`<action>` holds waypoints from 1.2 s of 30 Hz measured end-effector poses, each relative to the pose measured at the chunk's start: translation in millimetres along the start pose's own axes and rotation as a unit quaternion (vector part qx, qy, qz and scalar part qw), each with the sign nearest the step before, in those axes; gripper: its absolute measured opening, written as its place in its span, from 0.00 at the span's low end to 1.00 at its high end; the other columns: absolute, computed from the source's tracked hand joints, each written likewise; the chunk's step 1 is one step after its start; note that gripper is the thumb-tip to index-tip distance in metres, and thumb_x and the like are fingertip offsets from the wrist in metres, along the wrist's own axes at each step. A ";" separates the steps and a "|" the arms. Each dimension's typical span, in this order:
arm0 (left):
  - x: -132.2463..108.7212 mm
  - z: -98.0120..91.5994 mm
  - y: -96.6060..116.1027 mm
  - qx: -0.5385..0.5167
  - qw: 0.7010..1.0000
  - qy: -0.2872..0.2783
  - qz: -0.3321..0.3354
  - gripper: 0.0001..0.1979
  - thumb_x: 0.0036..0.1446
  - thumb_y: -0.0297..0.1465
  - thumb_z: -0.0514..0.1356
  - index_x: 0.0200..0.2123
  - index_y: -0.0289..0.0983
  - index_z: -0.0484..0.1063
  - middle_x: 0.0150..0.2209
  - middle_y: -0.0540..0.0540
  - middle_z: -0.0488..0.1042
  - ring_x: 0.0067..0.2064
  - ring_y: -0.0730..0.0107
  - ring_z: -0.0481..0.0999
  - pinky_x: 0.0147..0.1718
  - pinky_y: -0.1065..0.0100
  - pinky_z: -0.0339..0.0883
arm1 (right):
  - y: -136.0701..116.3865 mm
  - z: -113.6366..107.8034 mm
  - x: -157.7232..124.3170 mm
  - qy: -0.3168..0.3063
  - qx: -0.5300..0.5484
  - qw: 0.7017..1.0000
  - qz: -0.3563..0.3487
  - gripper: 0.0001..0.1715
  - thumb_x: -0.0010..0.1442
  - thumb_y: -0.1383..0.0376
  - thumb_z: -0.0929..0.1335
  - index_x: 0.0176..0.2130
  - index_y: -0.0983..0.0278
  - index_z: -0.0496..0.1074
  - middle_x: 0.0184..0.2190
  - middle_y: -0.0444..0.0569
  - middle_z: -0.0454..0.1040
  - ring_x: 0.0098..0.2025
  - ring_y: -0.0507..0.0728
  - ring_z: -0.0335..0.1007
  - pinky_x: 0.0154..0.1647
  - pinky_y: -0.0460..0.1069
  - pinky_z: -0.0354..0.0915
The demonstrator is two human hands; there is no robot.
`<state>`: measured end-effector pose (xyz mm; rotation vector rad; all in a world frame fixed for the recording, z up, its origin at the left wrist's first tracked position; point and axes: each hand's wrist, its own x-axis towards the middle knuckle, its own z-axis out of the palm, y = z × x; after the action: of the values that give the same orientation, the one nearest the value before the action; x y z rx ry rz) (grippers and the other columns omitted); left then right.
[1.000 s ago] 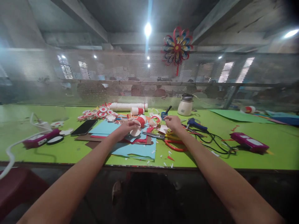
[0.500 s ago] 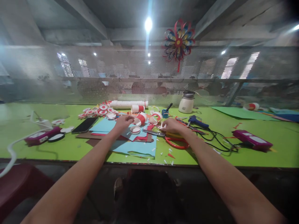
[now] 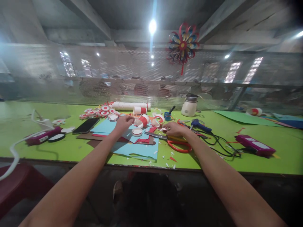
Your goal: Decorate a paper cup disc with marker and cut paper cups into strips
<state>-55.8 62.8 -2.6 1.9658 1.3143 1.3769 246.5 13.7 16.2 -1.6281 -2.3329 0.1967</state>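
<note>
My left hand [image 3: 123, 123] is over blue paper sheets [image 3: 134, 148], its fingers curled together near a red and white paper cup [image 3: 143, 120]. Whatever it may pinch is too small to tell. A white round disc with a raised rim [image 3: 137, 132] lies just below its fingertips. My right hand [image 3: 175, 129] is closed at the fingertips, low over the table, above scissors with red-orange handles [image 3: 181, 148]. Something white shows by its fingers, too small to name. Another cup-like red and white piece [image 3: 158, 119] lies between the hands.
Several red and white discs [image 3: 104, 111] are heaped behind the black phone [image 3: 86, 125]. A white roll [image 3: 130, 106] lies at the back. To the right are a blue glue gun [image 3: 201, 125] with black cable, a cream jug [image 3: 189, 105] and a purple box [image 3: 255, 145]. Paper scraps litter the front.
The view has tilted slightly. Both hands stay nearly in place, with small finger shifts; the white piece by my right fingers shows less than before.
</note>
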 end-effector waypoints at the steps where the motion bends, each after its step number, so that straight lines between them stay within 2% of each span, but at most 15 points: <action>1: -0.2 0.1 -0.3 -0.003 1.000 0.000 -0.001 0.11 0.49 0.32 0.58 0.33 0.35 0.78 0.30 0.45 0.80 0.34 0.65 0.78 0.37 0.66 0.71 | 0.0 1.3 0.0 -0.006 0.006 1.000 0.001 0.17 0.45 0.73 0.71 0.36 0.60 0.80 0.33 0.45 0.80 0.35 0.56 0.72 0.34 0.45 0.61; 4: -0.5 0.5 -1.2 -0.011 1.000 0.000 -0.006 0.10 0.48 0.32 0.59 0.32 0.36 0.78 0.30 0.45 0.80 0.34 0.64 0.78 0.38 0.66 0.71 | 1.2 6.5 1.4 -0.005 0.021 1.000 0.017 0.11 0.46 0.74 0.70 0.30 0.61 0.79 0.27 0.43 0.78 0.31 0.54 0.70 0.32 0.46 0.60; 7: -0.1 0.7 -1.9 -0.023 1.000 -0.003 -0.014 0.10 0.47 0.32 0.59 0.32 0.36 0.78 0.29 0.45 0.80 0.34 0.64 0.78 0.37 0.66 0.72 | 5.3 9.5 4.2 0.017 0.044 0.998 0.044 0.03 0.53 0.70 0.70 0.28 0.64 0.76 0.24 0.43 0.74 0.28 0.52 0.68 0.32 0.47 0.61; 10: 0.6 0.6 -2.0 -0.037 0.999 -0.006 -0.023 0.09 0.46 0.31 0.60 0.31 0.36 0.78 0.29 0.46 0.80 0.33 0.64 0.78 0.37 0.66 0.72 | 12.1 5.4 5.9 0.047 0.099 0.991 0.076 0.13 0.60 0.62 0.70 0.26 0.66 0.71 0.23 0.41 0.71 0.27 0.50 0.67 0.32 0.48 0.65; 12: 0.4 0.8 -1.2 -0.049 0.998 -0.009 -0.028 0.09 0.45 0.31 0.60 0.31 0.36 0.78 0.28 0.46 0.79 0.32 0.64 0.78 0.36 0.66 0.72 | 15.1 -1.9 4.9 0.073 0.160 0.980 0.089 0.18 0.58 0.60 0.71 0.22 0.66 0.67 0.19 0.39 0.67 0.25 0.51 0.67 0.31 0.48 0.65; 15: -1.1 2.1 2.6 -0.073 0.997 -0.016 -0.030 0.09 0.44 0.32 0.61 0.30 0.36 0.77 0.27 0.46 0.78 0.32 0.64 0.77 0.34 0.65 0.72 | 11.8 -15.8 -0.1 0.105 0.291 0.948 0.074 0.17 0.52 0.60 0.72 0.19 0.65 0.66 0.16 0.40 0.66 0.24 0.53 0.68 0.31 0.48 0.66; 17: -1.9 2.6 8.0 -0.096 0.995 -0.022 -0.032 0.09 0.45 0.33 0.61 0.30 0.35 0.76 0.28 0.46 0.78 0.33 0.64 0.78 0.34 0.64 0.72 | 4.0 -23.3 -4.6 0.102 0.387 0.915 0.042 0.14 0.52 0.57 0.71 0.25 0.66 0.71 0.21 0.44 0.73 0.26 0.54 0.71 0.33 0.50 0.69; 19: -1.8 1.9 17.1 -0.124 0.991 -0.040 -0.037 0.11 0.45 0.35 0.62 0.31 0.34 0.76 0.28 0.45 0.78 0.32 0.63 0.78 0.34 0.63 0.73 | -5.5 -27.3 -8.8 0.085 0.465 0.881 0.009 0.16 0.49 0.55 0.72 0.30 0.66 0.73 0.27 0.48 0.76 0.28 0.54 0.73 0.34 0.51 0.71; 23: -1.6 -0.1 48.2 -0.186 0.974 -0.123 -0.044 0.17 0.48 0.39 0.64 0.36 0.31 0.77 0.33 0.40 0.80 0.34 0.64 0.79 0.38 0.61 0.73 | -21.5 -25.9 -13.2 0.044 0.563 0.824 -0.028 0.21 0.46 0.54 0.75 0.34 0.66 0.74 0.31 0.51 0.78 0.31 0.55 0.75 0.33 0.52 0.73; 26: -4.5 7.7 75.0 -0.271 0.916 -0.290 -0.065 0.18 0.51 0.41 0.65 0.36 0.30 0.77 0.38 0.36 0.79 0.36 0.65 0.79 0.40 0.64 0.72 | -29.5 -20.1 -12.4 0.031 0.605 0.795 -0.038 0.21 0.46 0.55 0.76 0.36 0.65 0.75 0.34 0.51 0.79 0.33 0.55 0.75 0.35 0.51 0.74; 28: -9.0 20.1 86.7 -0.304 0.879 -0.359 -0.079 0.18 0.50 0.41 0.66 0.36 0.31 0.77 0.37 0.36 0.79 0.36 0.65 0.79 0.38 0.65 0.72 | -33.8 -14.7 -10.3 0.030 0.621 0.782 -0.039 0.21 0.44 0.55 0.77 0.35 0.65 0.76 0.34 0.50 0.80 0.33 0.55 0.76 0.36 0.50 0.74; 29: -11.8 27.7 89.5 -0.309 0.873 -0.368 -0.081 0.18 0.50 0.41 0.67 0.37 0.31 0.77 0.37 0.36 0.79 0.36 0.64 0.79 0.37 0.65 0.72 | -35.4 -11.7 -8.9 0.030 0.626 0.779 -0.038 0.22 0.44 0.55 0.77 0.35 0.65 0.76 0.33 0.49 0.80 0.33 0.55 0.76 0.37 0.50 0.74; 30: -14.6 35.4 90.2 -0.308 0.880 -0.351 -0.085 0.18 0.49 0.41 0.68 0.36 0.31 0.77 0.34 0.37 0.79 0.35 0.64 0.79 0.35 0.65 0.72 | -36.6 -8.5 -7.4 0.031 0.628 0.777 -0.036 0.22 0.43 0.55 0.78 0.35 0.65 0.77 0.33 0.49 0.80 0.33 0.55 0.76 0.38 0.51 0.73; 32: -19.2 48.6 85.7 -0.296 0.910 -0.273 -0.102 0.16 0.46 0.38 0.70 0.31 0.30 0.76 0.29 0.40 0.79 0.30 0.64 0.79 0.31 0.65 0.71 | -37.2 -2.4 -4.4 0.038 0.627 0.778 -0.030 0.22 0.43 0.55 0.78 0.34 0.66 0.77 0.32 0.49 0.80 0.33 0.55 0.76 0.39 0.51 0.73; 36: -21.3 55.7 67.7 -0.301 0.916 -0.238 -0.115 0.13 0.48 0.35 0.68 0.28 0.31 0.73 0.23 0.45 0.77 0.25 0.67 0.77 0.29 0.66 0.71 | -33.6 5.4 -1.0 0.047 0.602 0.797 -0.004 0.22 0.43 0.54 0.78 0.32 0.67 0.77 0.27 0.49 0.79 0.28 0.53 0.75 0.33 0.48 0.71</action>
<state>23.3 22.3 13.1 1.5241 0.7427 0.9472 215.1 1.2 20.1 -0.8817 -1.4537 1.2487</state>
